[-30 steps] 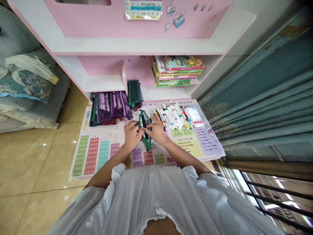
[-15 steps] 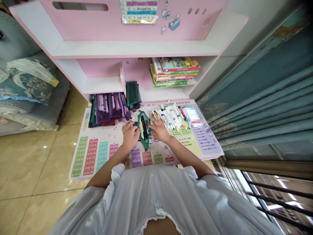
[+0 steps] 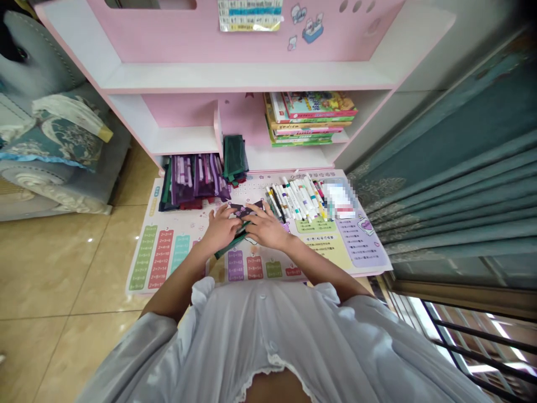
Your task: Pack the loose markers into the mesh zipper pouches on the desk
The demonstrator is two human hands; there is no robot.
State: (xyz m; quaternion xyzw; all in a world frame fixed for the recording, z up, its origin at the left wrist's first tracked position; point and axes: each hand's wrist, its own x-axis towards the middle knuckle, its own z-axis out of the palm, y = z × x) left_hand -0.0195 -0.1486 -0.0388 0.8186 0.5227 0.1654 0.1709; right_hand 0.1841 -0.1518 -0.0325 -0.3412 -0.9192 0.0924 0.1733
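Note:
My hands are together over a printed multiplication mat (image 3: 165, 260) on the floor. Both hold a green mesh zip pouch (image 3: 230, 244), now lying crosswise, its end sticking out low on the left. A dark purple patterned piece (image 3: 245, 210) shows above my fingers; I cannot tell what it is. My left hand (image 3: 221, 228) grips the pouch's left part, and my right hand (image 3: 266, 226) presses on its right part. Loose felt-tip markers (image 3: 293, 200) lie in a pile just beyond my right hand. The pouch's contents are hidden.
Purple mesh pouches (image 3: 193, 182) and dark green pouches (image 3: 234, 157) are stacked at the mat's far edge. Behind stands a pink-and-white shelf unit (image 3: 247, 75) holding books (image 3: 310, 115). A teal curtain (image 3: 444, 201) hangs right; a sofa (image 3: 54, 145) stands left on tiled floor.
The green pouch has turned from lengthwise to crosswise and looks closed over, its black and yellow markers no longer showing. My hands have moved closer together, and the purple piece now shows.

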